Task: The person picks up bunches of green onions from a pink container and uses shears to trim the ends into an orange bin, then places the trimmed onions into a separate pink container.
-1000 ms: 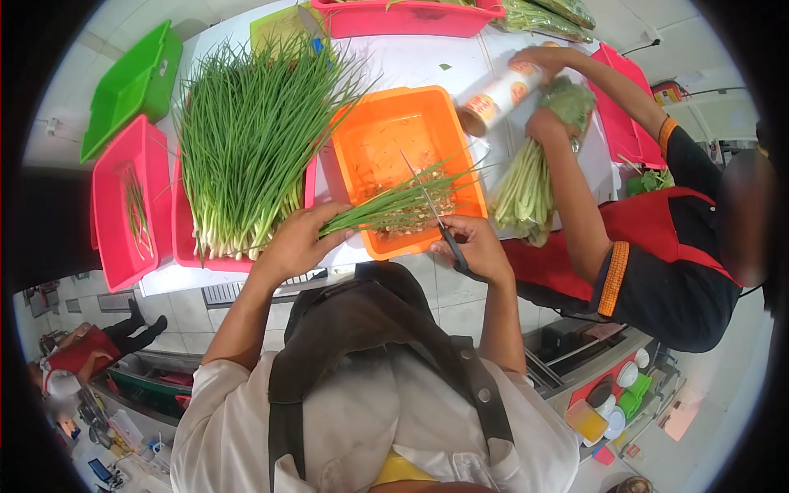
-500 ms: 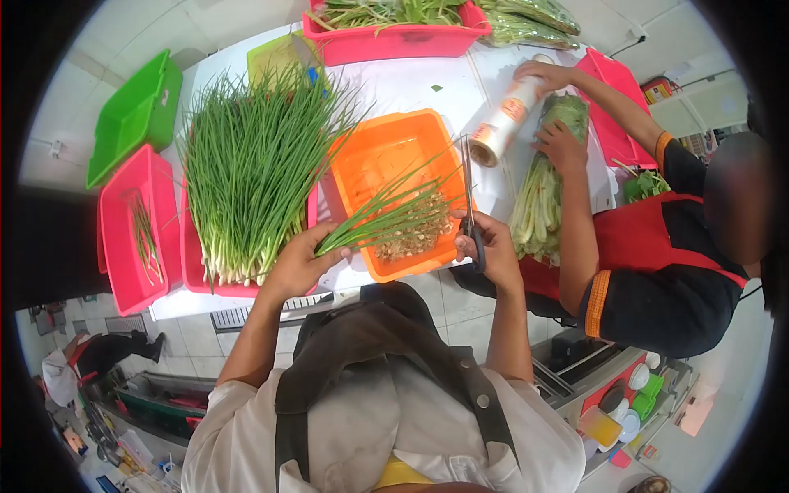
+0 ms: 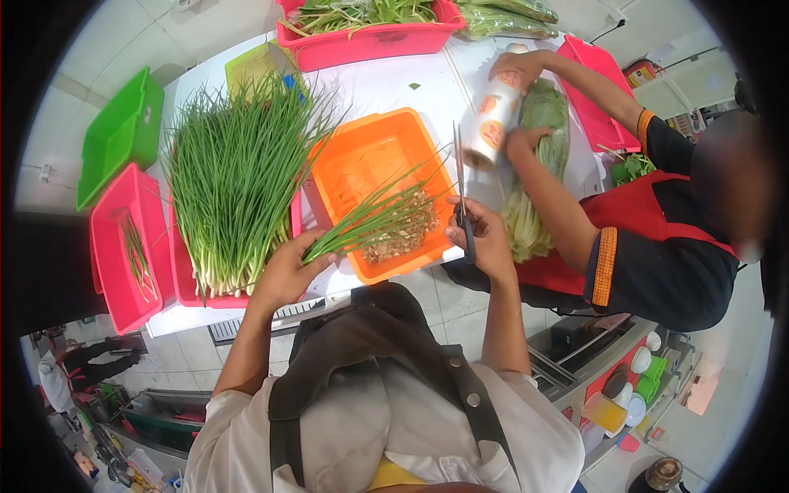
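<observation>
A small bunch of green onions (image 3: 362, 220) is gripped in my left hand (image 3: 283, 269), its green tops slanting up to the right over the orange tub (image 3: 335, 131). My right hand (image 3: 483, 237) is closed round the black handles of a pair of scissors (image 3: 460, 177), whose blades point up along the tub's right side, apart from the bunch. Trimmed roots and brown scraps (image 3: 401, 232) lie in the near right part of this tub. Left of it, a large heap of green onions (image 3: 238, 181) fills a pink tub (image 3: 187, 287), white ends facing me.
On the right, a co-worker's hands touch a roll of printed plastic film (image 3: 491, 111) and a leafy bundle (image 3: 538, 177). A pink tub of greens (image 3: 374, 47) stands at the back. Further left are a green tub (image 3: 119, 144) and a pink tub (image 3: 148, 193) with a few stalks.
The view has shifted slightly. My hands keep almost the same pose over the orange tub. The co-worker's nearer hand has moved up and left along the bundle, towards the film roll.
</observation>
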Motion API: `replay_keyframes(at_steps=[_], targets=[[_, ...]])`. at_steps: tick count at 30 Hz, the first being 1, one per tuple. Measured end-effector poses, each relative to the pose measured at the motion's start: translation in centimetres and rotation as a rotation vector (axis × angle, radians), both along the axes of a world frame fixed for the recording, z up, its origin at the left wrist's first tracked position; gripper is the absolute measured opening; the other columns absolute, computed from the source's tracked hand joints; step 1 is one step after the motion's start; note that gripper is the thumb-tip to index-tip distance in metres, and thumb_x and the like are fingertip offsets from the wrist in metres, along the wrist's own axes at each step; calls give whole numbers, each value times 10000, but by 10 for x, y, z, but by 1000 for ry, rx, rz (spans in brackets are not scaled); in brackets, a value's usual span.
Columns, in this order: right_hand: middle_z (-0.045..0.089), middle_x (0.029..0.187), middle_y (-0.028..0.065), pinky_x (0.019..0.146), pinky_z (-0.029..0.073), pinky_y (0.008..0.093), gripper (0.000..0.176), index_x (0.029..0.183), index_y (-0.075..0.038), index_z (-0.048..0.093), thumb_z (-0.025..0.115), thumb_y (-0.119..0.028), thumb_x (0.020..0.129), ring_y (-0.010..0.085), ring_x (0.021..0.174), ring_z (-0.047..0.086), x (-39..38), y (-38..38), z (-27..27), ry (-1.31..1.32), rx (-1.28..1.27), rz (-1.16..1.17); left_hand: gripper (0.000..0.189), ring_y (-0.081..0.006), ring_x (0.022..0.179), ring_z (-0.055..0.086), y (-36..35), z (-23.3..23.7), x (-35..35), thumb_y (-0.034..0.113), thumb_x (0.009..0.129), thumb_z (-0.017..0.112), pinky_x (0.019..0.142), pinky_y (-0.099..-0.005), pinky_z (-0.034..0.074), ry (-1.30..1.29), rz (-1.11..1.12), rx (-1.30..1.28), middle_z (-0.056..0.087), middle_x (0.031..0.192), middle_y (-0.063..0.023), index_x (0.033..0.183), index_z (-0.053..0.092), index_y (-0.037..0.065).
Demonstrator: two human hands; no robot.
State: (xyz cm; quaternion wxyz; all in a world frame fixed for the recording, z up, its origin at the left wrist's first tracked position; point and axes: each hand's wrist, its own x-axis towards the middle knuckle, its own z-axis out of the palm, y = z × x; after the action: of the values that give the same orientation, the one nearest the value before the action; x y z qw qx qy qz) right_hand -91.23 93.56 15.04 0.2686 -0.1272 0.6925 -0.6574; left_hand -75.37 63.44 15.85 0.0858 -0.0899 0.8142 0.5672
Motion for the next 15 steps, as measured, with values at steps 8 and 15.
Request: replay_keyframes(at_steps=[8,15], targets=[[516,763,-58,653,423,201,517,1264,60,574,801,-67,817,34,712,488,-6,-4,2,28,57,30,380,-327,994,656,0,-2,3,216,911,682,878,-371,484,11,-3,-93,682,1068,-208,1193,608,-28],[525,740,-58,588,422,198,469,1217,60,610,809,-74,814,20,660,489,-5,-8,-7,-40,36,57,402,-294,951,646,-1,11,14,217,905,697,848,-357,493,-31,35,-149,683,1040,-186,1205,602,-32]])
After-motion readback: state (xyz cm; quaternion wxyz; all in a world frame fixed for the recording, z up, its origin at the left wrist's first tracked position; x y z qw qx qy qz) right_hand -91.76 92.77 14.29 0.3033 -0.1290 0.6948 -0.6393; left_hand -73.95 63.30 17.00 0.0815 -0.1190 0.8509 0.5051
